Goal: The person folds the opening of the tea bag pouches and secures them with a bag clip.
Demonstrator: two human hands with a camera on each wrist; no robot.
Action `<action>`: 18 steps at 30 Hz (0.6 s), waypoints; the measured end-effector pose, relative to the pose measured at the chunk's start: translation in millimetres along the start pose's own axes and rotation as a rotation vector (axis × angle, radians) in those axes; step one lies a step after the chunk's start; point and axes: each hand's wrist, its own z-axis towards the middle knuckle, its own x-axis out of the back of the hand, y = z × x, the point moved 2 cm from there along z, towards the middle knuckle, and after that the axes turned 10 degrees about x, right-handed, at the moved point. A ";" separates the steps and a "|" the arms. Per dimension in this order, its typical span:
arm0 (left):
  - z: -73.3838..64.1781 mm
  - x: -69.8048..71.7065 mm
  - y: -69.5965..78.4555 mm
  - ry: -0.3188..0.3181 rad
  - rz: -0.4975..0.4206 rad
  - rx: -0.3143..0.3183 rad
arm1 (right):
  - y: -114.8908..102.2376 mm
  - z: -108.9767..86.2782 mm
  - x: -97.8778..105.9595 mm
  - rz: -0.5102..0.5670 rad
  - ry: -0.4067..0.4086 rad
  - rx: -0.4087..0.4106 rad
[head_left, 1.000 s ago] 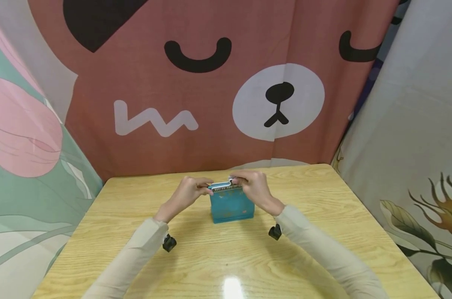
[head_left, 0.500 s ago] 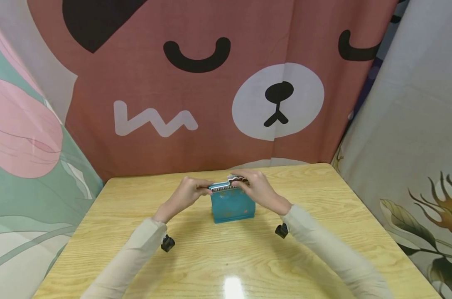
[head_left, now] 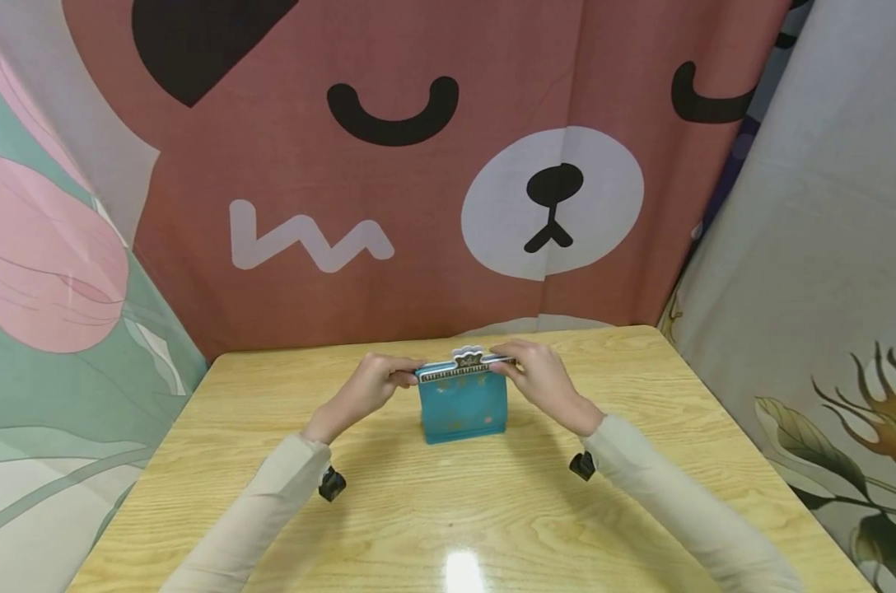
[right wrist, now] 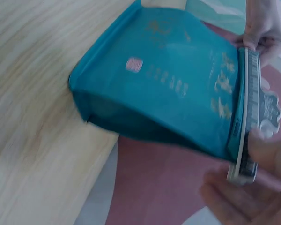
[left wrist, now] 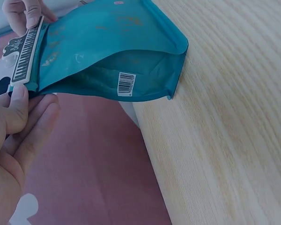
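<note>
A teal pouch bag (head_left: 463, 412) with gold print stands upright on the wooden table. A sealing clip (head_left: 468, 360) with a piano-key pattern and a scalloped dark label lies across its folded top. My left hand (head_left: 366, 391) pinches the clip's left end at the bag's top corner. In the left wrist view the thumb presses on the clip (left wrist: 27, 56), with the fingers underneath. My right hand (head_left: 552, 387) holds the clip's right end between thumb and fingers. The right wrist view shows that hand (right wrist: 253, 183) slightly blurred. A barcode shows on the bag's side gusset (left wrist: 126, 84).
The light wooden table (head_left: 448, 502) extends around the bag, its back edge close behind it. A bear-print curtain (head_left: 418, 247) hangs beyond that edge. Floral cloths hang at the left (head_left: 48, 247) and right (head_left: 804, 247).
My right hand has slid rightward along the clip from its middle to its right end, uncovering the scalloped label. The left hand and the bag have stayed nearly in place.
</note>
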 end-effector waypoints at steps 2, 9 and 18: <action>0.2 -0.6 -0.5 -0.001 0.003 -0.003 | -1.1 -1.1 0.1 -0.053 0.016 -0.026; 2.8 -3.1 0.2 0.026 0.023 0.000 | -7.6 0.9 -0.7 -0.175 0.016 -0.056; 7.7 -7.8 -2.8 0.078 -0.003 -0.017 | -13.1 3.6 -5.1 -0.211 0.017 -0.062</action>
